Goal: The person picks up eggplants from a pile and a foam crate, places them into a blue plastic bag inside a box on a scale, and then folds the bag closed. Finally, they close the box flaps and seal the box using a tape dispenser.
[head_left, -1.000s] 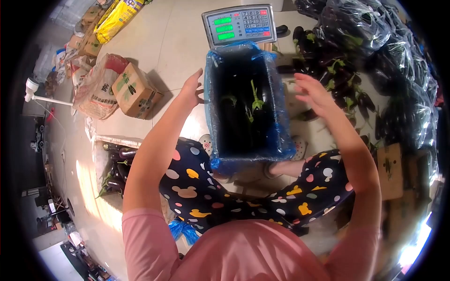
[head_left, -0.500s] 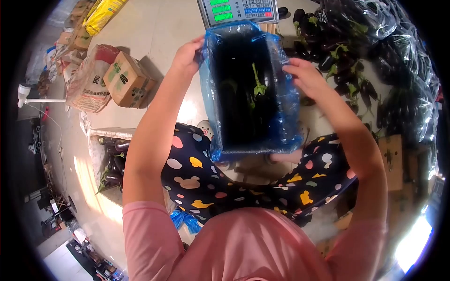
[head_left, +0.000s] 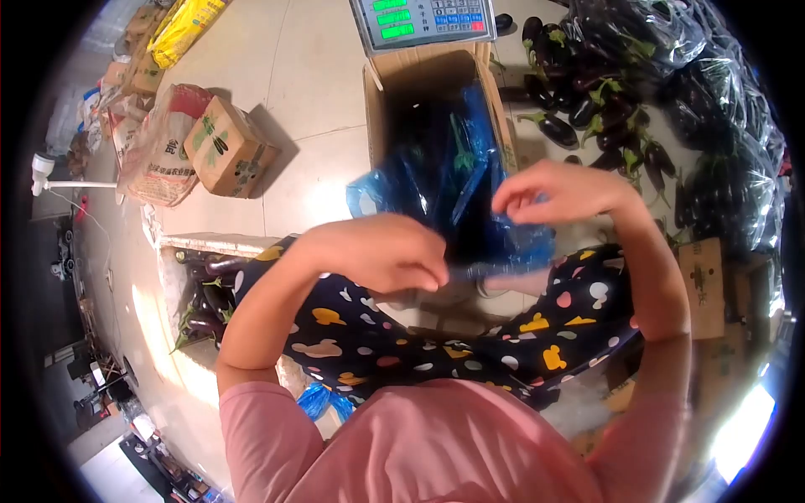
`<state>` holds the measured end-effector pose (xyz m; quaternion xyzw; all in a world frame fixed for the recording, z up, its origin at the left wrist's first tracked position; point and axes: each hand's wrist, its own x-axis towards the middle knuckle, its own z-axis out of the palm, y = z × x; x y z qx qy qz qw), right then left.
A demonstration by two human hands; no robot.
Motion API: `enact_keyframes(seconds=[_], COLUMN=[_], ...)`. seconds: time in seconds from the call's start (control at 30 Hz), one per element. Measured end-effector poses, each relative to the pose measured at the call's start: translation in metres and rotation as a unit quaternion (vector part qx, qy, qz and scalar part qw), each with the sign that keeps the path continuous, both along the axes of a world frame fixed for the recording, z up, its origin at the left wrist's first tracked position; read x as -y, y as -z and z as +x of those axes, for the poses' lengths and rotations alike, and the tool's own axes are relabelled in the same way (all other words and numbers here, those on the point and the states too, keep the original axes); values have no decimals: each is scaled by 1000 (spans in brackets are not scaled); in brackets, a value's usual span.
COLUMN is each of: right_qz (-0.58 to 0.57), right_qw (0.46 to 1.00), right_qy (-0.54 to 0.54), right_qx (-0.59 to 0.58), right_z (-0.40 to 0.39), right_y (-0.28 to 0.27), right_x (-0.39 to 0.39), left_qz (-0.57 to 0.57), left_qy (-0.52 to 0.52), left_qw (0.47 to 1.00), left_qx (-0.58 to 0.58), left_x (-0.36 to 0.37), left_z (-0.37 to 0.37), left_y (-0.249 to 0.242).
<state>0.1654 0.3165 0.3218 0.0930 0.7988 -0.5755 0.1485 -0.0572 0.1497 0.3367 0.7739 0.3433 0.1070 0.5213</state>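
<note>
A cardboard box (head_left: 377, 109) stands between my knees, lined with a blue plastic bag (head_left: 478, 142). The bag's film lies gathered inward over dark eggplants (head_left: 428, 134); one green stem shows through it. My left hand (head_left: 377, 251) is over the box's near left side, fingers closed at the bag's near edge. Over the near right side, my right hand (head_left: 558, 193) has curled fingers against the blue film; its exact grip is blurred. A digital scale display (head_left: 423, 21) with green readouts stands just beyond the box.
Loose eggplants (head_left: 587, 101) lie on the floor at right, beside large clear plastic bags (head_left: 729, 142) of eggplants. A foam box (head_left: 226, 241) with eggplants is at left. A closed carton (head_left: 231, 147) and a woven sack (head_left: 159, 159) stand farther left.
Both hands have left the box's sides and moved toward me and inward. The bag's edges came off the box rim and folded in, uncovering the cardboard.
</note>
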Motion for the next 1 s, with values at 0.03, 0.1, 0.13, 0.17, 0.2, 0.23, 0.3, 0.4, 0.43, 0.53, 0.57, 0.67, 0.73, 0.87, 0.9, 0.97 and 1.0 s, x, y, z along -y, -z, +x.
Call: enact_keyframes(seconds=[0.03,0.1,0.13,0.17,0.2,0.23,0.3,0.4,0.43,0.53,0.57,0.67,0.73,0.87,0.9,0.97,1.0], right_qz=[-5,-48,35,117,118,120,252,258,259,208,182,-11,-134,-225,-212,-45,31], right_qw=[999,987,985,976,980,984,959,964,965,978,983,996,981,945,943,955,946], right_qy=[31,143,164,181,156,133,33,52,45,13,3,93,139,202,191,134,163], right_qx=[1,-52,-48,-42,-30,-19,-125,25,1,-18,-14,-11,-27,-126,-175,-260,-277], right_z=[3,10,16,20,26,33,42,43,46,42,40,32,21,-8,-16,-19,-18], right_y=[-4,0,-4,-9,-4,9,29,24,36,18,9,-13,-22,-9,4,-5,-14], right_x=[2,-5,-3,0,3,6,27,57,60,54,51,50,49,50,55,49,47], left_qz=[17,128,193,253,150,47,-105,-194,-204,-171,-178,-203,-236,-166,-152,-150,-191], left_qy=[-62,-264,-369,-468,-523,-568,-588,-565,-574,-641,-657,-688,-610,-501,-460,-479,-497], left_qw=[996,948,908,847,839,819,789,773,766,722,699,628,642,742,791,808,785], left_qx=[64,123,50,-23,23,68,143,212,205,195,222,302,400,413,373,310,317], left_x=[3,8,12,17,27,36,52,71,76,86,91,89,76,38,35,24,18], left_z=[-4,-19,-24,-25,-21,-16,-5,13,10,5,6,15,19,66,79,86,88], left_y=[-6,-2,9,19,29,38,46,48,49,47,45,25,32,31,30,51,47])
